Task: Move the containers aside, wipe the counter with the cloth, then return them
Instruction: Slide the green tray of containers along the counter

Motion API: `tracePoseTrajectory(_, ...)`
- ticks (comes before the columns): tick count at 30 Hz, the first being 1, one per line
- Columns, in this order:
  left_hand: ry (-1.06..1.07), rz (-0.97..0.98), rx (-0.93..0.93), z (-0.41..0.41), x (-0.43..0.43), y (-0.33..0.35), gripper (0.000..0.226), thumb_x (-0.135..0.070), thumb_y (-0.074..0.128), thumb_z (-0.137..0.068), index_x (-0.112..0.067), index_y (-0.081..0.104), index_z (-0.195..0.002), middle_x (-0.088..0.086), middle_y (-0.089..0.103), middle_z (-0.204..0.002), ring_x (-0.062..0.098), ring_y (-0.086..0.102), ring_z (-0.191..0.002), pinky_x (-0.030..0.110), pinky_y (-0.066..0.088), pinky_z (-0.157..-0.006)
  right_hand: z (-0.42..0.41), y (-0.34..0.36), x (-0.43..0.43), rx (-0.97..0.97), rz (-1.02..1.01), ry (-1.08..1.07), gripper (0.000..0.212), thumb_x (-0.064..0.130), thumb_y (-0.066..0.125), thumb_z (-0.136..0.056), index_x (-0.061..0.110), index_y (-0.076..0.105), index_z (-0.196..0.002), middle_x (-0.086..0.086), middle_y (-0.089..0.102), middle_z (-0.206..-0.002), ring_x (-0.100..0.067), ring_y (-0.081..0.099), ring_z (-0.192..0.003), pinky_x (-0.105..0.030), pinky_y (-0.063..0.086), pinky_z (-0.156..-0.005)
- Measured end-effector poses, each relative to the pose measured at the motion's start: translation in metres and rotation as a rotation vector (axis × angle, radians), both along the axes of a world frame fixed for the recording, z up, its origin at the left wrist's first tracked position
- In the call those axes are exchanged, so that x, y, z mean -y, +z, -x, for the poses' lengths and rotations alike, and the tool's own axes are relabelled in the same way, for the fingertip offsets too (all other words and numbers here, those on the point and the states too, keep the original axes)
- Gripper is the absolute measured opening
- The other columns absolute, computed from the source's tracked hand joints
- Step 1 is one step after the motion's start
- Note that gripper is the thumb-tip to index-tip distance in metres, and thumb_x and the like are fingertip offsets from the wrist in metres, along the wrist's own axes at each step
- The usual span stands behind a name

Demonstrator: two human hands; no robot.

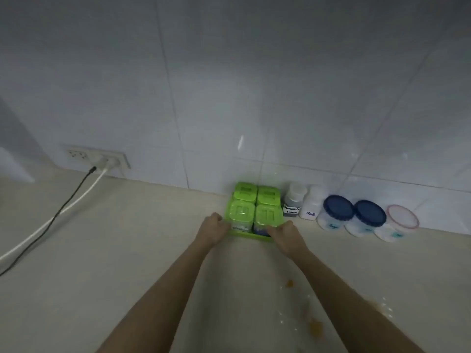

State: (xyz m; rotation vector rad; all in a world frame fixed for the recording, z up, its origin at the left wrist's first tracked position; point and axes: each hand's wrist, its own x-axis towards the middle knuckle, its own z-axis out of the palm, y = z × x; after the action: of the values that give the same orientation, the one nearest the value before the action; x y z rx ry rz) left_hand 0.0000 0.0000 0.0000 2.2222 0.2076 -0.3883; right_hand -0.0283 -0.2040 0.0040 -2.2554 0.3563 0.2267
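A green tray holding several green-lidded containers stands on the beige counter against the tiled wall. My left hand grips the tray's front left corner. My right hand grips its front right edge. To the right of the tray stand two small white bottles, two blue-lidded tubs and a tub with a pink-rimmed lid. No cloth is in view.
Orange-yellow spills and wet drops lie on the counter at the lower right, near my right forearm. A wall socket at the left has a white cable and a black cable trailing across the counter.
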Motion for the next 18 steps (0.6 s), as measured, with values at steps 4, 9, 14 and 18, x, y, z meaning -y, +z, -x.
tracePoseTrajectory(4, 0.086, 0.205, -0.119, -0.013, 0.003, -0.009, 0.064, -0.034, 0.057, -0.093, -0.003, 0.033, -0.142, 0.020, 0.045, -0.141, 0.032, 0.048, -0.127, 0.038, 0.041, -0.106, -0.013, -0.017, -0.001, -0.137, -0.090, -0.134, 0.054, 0.043, 0.055, -0.090, -0.002, 0.045, -0.119, -0.023, 0.053, -0.126, -0.035, 0.052, -0.117, -0.039, 0.040, -0.096)
tracePoseTrajectory(9, 0.121, 0.313, -0.038, -0.019, 0.013, -0.029, 0.055, -0.034, 0.058, -0.093, -0.009, 0.040, -0.138, 0.017, 0.058, -0.131, 0.029, 0.058, -0.116, 0.040, 0.046, -0.102, -0.032, -0.034, 0.002, -0.159, -0.427, -0.334, 0.061, 0.050, 0.052, -0.090, -0.001, 0.049, -0.123, -0.018, 0.055, -0.124, -0.027, 0.051, -0.104, -0.043, 0.042, -0.100)
tracePoseTrajectory(14, 0.192, 0.371, -0.099, -0.029, 0.013, -0.040, 0.058, -0.036, 0.069, -0.084, -0.004, 0.049, -0.128, 0.010, 0.063, -0.118, 0.028, 0.062, -0.108, 0.039, 0.050, -0.097, -0.039, -0.041, 0.018, -0.150, -0.377, -0.318, 0.040, 0.042, 0.068, -0.082, 0.002, 0.065, -0.084, -0.012, 0.063, -0.087, -0.023, 0.060, -0.076, -0.032, 0.047, -0.070)
tracePoseTrajectory(18, 0.202, 0.460, -0.216, -0.023, 0.000, -0.042, 0.042, -0.034, 0.073, -0.077, 0.001, 0.067, -0.100, 0.019, 0.072, -0.105, 0.022, 0.066, -0.081, 0.033, 0.054, -0.077, -0.040, -0.033, 0.019, -0.154, -0.314, -0.233, 0.040, 0.041, 0.070, -0.081, 0.011, 0.059, -0.057, -0.002, 0.055, -0.059, -0.011, 0.050, -0.053, -0.025, 0.039, -0.050)
